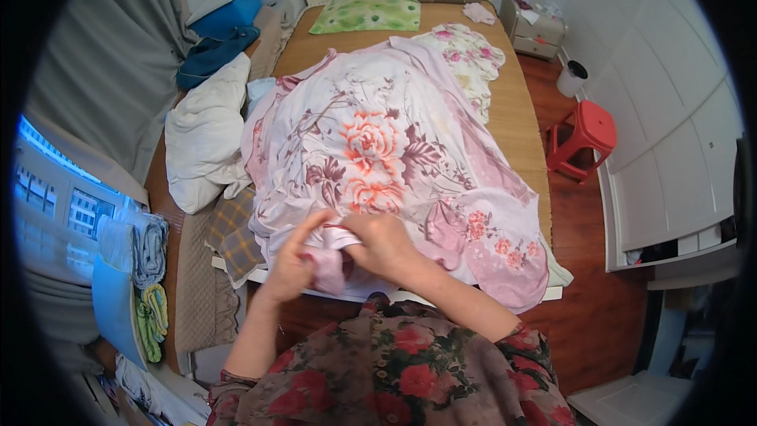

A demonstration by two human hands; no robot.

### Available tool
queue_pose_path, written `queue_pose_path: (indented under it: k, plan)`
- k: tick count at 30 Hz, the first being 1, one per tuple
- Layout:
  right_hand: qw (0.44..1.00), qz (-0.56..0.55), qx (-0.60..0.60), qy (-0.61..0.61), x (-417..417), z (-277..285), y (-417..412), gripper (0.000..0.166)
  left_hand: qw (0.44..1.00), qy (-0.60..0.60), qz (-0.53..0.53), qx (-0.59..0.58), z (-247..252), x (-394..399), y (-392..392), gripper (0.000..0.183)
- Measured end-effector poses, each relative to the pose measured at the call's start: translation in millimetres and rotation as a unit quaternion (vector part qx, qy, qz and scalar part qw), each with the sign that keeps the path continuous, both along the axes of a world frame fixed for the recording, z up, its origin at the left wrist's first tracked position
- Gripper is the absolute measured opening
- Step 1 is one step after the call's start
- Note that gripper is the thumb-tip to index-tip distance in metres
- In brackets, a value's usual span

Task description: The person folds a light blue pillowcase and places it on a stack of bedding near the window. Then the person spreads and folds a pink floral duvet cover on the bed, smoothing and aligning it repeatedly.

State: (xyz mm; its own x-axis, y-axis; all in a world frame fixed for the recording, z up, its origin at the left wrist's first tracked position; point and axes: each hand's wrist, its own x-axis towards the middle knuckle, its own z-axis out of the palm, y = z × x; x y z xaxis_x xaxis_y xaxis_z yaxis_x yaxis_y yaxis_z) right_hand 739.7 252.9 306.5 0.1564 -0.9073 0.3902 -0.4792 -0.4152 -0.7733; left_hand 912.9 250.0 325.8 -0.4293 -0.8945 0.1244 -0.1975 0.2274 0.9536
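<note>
A duvet cover with large orange peonies on pale pink and white cloth is spread rumpled over the bed in front of me. At its near edge, my right hand grips a bunched fold of white and pink cloth, knuckles up. My left hand is just to the left, its index finger stretched toward the right hand. Its other fingers curl against a pink flap that hangs between the hands; they are partly hidden. A floral pink corner of the bedding drapes over the bed's near right edge.
A green flowered pillow lies at the bed's head. Left of the bed are a white pillow and a checked cushion. On the right stand a red plastic stool, a waste bin, a nightstand and white wardrobe doors.
</note>
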Motion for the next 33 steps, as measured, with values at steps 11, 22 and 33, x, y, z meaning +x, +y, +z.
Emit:
queue_pose_path:
  k: [11,22,33]
  plan:
    - [0.998,-0.002,0.061,-0.012,2.0,-84.7,44.5,0.023,0.996,0.015,0.063,-0.067,28.4,22.9,5.5,0.019]
    - [0.908,-0.299,0.229,0.181,-165.4,-251.9,89.3,0.023,0.922,0.271,0.234,-0.145,53.1,100.5,0.8,0.035]
    - [0.935,-0.175,0.195,0.239,-94.7,-221.5,16.1,0.024,0.906,0.324,0.239,-0.128,68.5,115.6,26.6,0.047]
